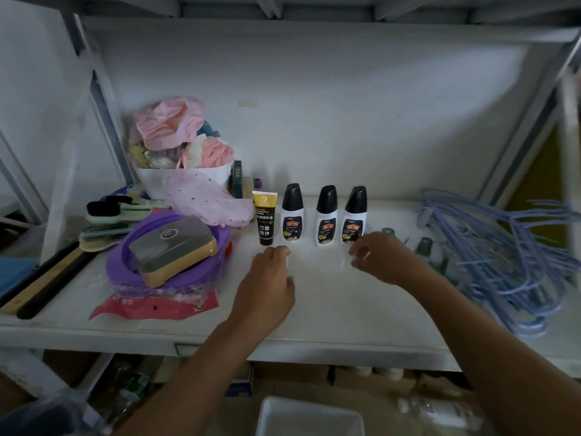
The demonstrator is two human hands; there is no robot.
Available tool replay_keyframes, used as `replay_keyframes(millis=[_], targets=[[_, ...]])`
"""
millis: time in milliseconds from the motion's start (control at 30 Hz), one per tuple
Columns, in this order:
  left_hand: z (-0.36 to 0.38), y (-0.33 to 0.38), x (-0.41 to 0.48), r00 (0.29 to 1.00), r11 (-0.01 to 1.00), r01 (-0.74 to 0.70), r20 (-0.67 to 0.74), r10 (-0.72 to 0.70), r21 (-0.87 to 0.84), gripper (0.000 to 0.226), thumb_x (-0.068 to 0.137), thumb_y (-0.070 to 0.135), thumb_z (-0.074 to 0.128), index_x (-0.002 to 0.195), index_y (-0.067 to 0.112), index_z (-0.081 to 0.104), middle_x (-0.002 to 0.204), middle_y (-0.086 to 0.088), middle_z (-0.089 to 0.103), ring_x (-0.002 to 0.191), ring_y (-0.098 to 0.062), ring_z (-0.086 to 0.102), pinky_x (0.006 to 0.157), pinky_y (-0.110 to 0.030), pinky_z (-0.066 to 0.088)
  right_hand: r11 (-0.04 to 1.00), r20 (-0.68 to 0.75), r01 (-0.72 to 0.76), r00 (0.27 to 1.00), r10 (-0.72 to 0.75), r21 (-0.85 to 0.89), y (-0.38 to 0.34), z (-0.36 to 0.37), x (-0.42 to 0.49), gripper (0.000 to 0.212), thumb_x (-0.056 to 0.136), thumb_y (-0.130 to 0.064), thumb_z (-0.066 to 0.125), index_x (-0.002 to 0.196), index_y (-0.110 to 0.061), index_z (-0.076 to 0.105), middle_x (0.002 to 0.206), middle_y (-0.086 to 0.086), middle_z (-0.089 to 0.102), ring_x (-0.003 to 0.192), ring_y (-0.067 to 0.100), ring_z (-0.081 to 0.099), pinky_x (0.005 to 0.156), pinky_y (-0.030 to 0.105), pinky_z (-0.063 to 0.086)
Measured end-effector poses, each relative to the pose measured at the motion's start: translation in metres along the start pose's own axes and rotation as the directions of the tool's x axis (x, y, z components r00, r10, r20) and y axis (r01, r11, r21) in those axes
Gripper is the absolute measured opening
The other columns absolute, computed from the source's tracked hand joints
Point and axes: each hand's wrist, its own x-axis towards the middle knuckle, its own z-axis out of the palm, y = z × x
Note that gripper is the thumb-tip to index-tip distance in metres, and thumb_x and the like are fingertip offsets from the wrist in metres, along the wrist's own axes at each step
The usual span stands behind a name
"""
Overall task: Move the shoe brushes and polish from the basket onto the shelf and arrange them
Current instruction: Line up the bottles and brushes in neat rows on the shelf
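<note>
While both hands [267, 278] [382, 258] hover over shelf [330, 303] before polish bottles [325, 215], fingers curled, gripping nothing discernible.

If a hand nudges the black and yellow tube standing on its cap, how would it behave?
The tube stands upright on a narrow cap, tall for its base, so it probably tips easily. It looks like soft plastic, likely to give when squeezed. It would probably fall against the nearest bottle.

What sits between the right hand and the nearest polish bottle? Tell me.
Nothing visible. The right hand hovers just in front of the rightmost polish bottle, fingers at its base, with only bare shelf around it.
</note>
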Motion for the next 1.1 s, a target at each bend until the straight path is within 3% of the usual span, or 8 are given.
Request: replay_keyframes(millis=[67, 167, 267, 333, 467, 767, 1100], targets=[[0.005, 0.006, 0.000, 1.000, 1.000, -0.016, 0.014, 0.016, -0.002, 0.040, 0.094, 0.017, 0.059, 0.131, 0.019, 0.046, 0.114, 0.002, 0.053, 0.099, -0.009, 0.046, 0.078, -0.024, 0.046, 0.986, -0.072, -0.107, 0.993, 0.098, -0.127, 0.024, -0.008, -0.004, 0.023, 0.093, -0.014, 0.059, 0.114, -0.019, 0.068, 0.116, 0.004, 0.065, 0.100, 0.021, 0.063, 0.090, 0.033, 0.052], [0.010, 0.012, 0.001, 0.999, 1.000, -0.018, 0.037, 0.018, -0.008, 0.041, 0.094, 0.019, 0.060, 0.133, 0.020, 0.045, 0.118, 0.003, 0.053, 0.101, -0.010, 0.051, 0.081, -0.029, 0.052, 0.959, -0.135, -0.250, 0.963, 0.232, -0.135, 0.054, -0.013, -0.008, 0.030, 0.091, -0.006, 0.052, 0.115, -0.018, 0.065, 0.116, 0.008, 0.064, 0.100, 0.025, 0.064, 0.087, 0.034, 0.053], [0.015, 0.015, 0.002, 0.997, 1.000, -0.028, 0.065, 0.028, 0.005, 0.042, 0.094, 0.020, 0.059, 0.133, 0.022, 0.044, 0.123, 0.003, 0.052, 0.105, -0.012, 0.052, 0.082, -0.032, 0.051, 0.943, -0.071, -0.241, 0.970, 0.231, -0.231, 0.069, -0.006, -0.008, 0.028, 0.093, -0.014, 0.049, 0.117, -0.016, 0.063, 0.116, 0.011, 0.062, 0.104, 0.027, 0.061, 0.083, 0.031, 0.044], [0.017, 0.014, 0.003, 0.996, 1.000, -0.020, 0.082, 0.020, -0.001, 0.043, 0.094, 0.021, 0.059, 0.134, 0.024, 0.042, 0.126, 0.004, 0.051, 0.108, -0.012, 0.054, 0.081, -0.030, 0.049, 0.937, -0.009, -0.235, 0.970, 0.241, -0.258, 0.069, 0.000, -0.005, 0.024, 0.092, -0.024, 0.052, 0.111, -0.014, 0.063, 0.111, 0.010, 0.062, 0.100, 0.026, 0.060, 0.080, 0.031, 0.047], [0.022, 0.018, 0.004, 0.994, 1.000, -0.026, 0.110, 0.025, 0.004, 0.044, 0.095, 0.022, 0.059, 0.135, 0.025, 0.041, 0.129, 0.005, 0.050, 0.109, -0.011, 0.054, 0.079, -0.023, 0.042, 0.934, 0.024, -0.242, 0.966, 0.257, -0.262, 0.069, 0.004, -0.001, 0.032, 0.088, -0.037, 0.060, 0.110, -0.014, 0.061, 0.113, 0.009, 0.056, 0.108, 0.030, 0.056, 0.092, 0.042, 0.051], [0.019, 0.031, -0.001, 0.986, 0.994, -0.110, 0.131, 0.107, 0.015, 0.044, 0.098, 0.020, 0.055, 0.140, 0.021, 0.041, 0.137, 0.004, 0.048, 0.115, -0.012, 0.050, 0.079, -0.019, 0.035, 0.927, 0.078, -0.255, 0.955, 0.286, -0.275, 0.076, 0.001, -0.004, 0.053, 0.073, -0.032, 0.079, 0.117, -0.015, 0.055, 0.121, 0.014, 0.053, 0.117, 0.032, 0.048, 0.096, 0.041, 0.048], [0.019, 0.032, -0.001, 0.975, 0.991, -0.131, 0.182, 0.126, 0.020, 0.047, 0.098, 0.022, 0.055, 0.142, 0.023, 0.039, 0.141, 0.005, 0.046, 0.121, -0.013, 0.049, 0.088, -0.023, 0.043, 0.886, 0.054, -0.324, 0.931, 0.361, -0.331, 0.064, 0.002, -0.005, 0.063, 0.085, -0.031, 0.070, 0.136, -0.010, 0.041, 0.137, 0.024, 0.041, 0.128, 0.042, 0.037, 0.102, 0.047, 0.045]])
